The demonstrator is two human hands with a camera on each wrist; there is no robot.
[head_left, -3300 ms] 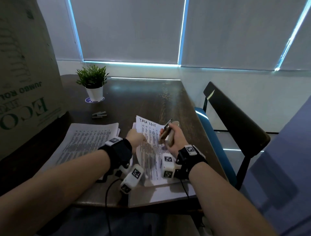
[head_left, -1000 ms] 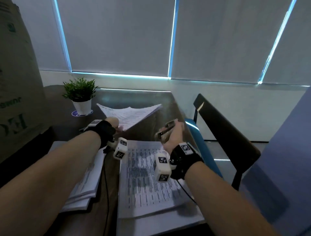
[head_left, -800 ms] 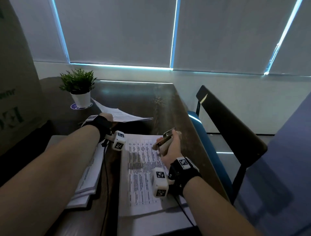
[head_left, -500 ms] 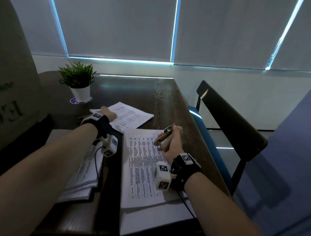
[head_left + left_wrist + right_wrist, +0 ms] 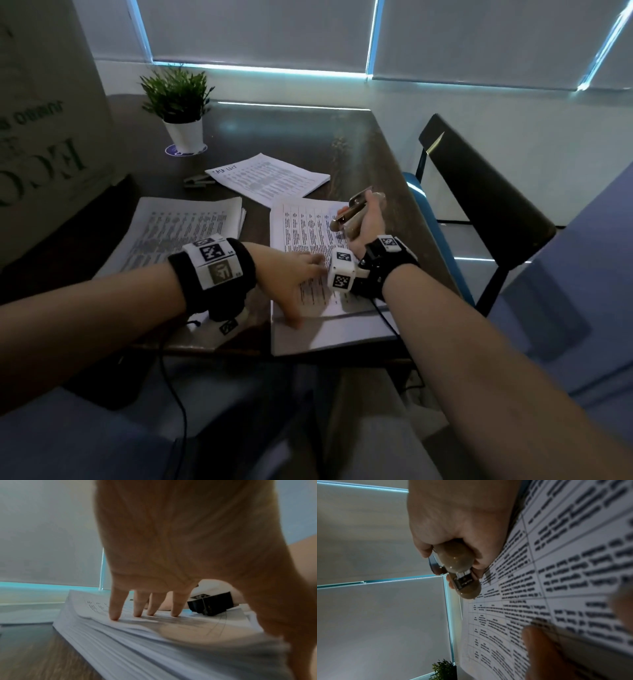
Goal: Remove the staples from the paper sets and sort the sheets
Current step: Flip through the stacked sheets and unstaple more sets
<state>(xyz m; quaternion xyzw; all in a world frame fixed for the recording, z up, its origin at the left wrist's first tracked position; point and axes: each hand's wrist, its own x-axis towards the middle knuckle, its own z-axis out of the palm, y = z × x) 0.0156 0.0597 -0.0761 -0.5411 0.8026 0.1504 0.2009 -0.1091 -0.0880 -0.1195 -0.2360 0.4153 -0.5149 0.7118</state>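
A thick stack of printed sheets lies at the table's near right. My left hand rests on its top sheet with straight fingers pressing down and the thumb at the near edge. My right hand hovers over the stack's far right part, gripping a brown staple remover, seen close up as a staple remover in the right wrist view. A loose "Task list" sheet lies further back. A second paper pile sits to the left.
A small potted plant stands at the back left on a dark wooden table. A small grey item lies beside the loose sheet. A cardboard box stands at the left, a black chair at the right.
My left hand laid the lifted sheet down at the back of the table, let it go, and came back onto the near stack. My right hand kept the staple remover.
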